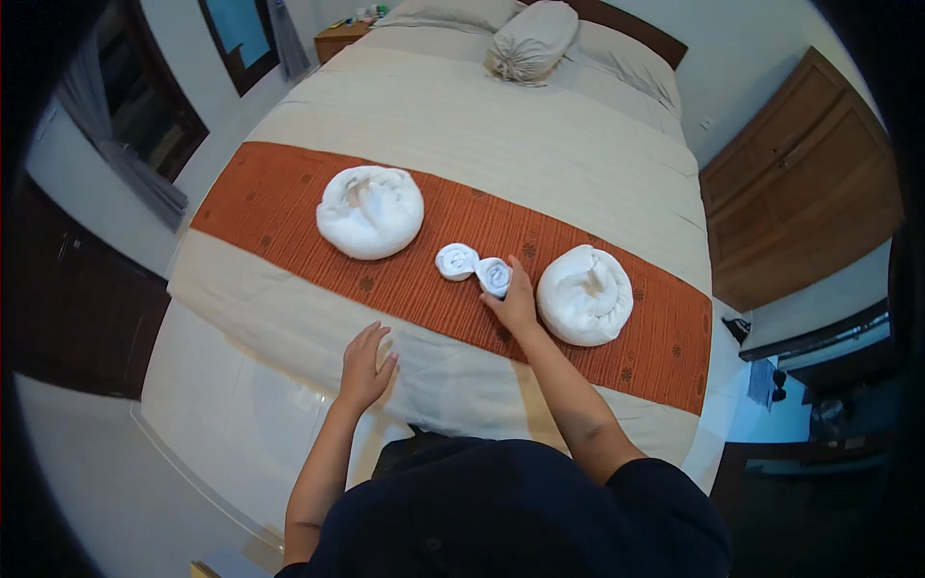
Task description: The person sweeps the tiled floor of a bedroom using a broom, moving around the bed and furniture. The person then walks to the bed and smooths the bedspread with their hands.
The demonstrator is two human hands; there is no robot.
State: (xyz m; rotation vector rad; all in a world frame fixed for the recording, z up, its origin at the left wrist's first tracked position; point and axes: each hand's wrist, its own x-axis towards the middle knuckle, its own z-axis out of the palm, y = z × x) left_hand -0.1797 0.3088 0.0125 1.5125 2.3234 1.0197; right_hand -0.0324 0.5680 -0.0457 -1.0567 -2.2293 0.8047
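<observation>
Two small white rolled towels lie side by side on the orange-brown bed runner (289, 222), their spiral ends facing up and a strip of cloth joining them. My right hand (517, 306) holds the right small rolled towel (495, 276), thumb at its near side and fingers along its right side. The left small rolled towel (456, 261) is untouched. Over the near edge of the bed, my left hand (364, 371) is open with nothing in it. Larger round white folded towels flank the pair: one at the left (371, 214), one just right of my right hand (585, 296).
The cream-sheeted bed (405, 106) fills the middle, with pillows (631, 72) and a bolster (533, 40) at its far end. A wooden wardrobe (800, 183) stands to the right. Far left is a nightstand (339, 40) with small items; a dark door (82, 299) is at the left.
</observation>
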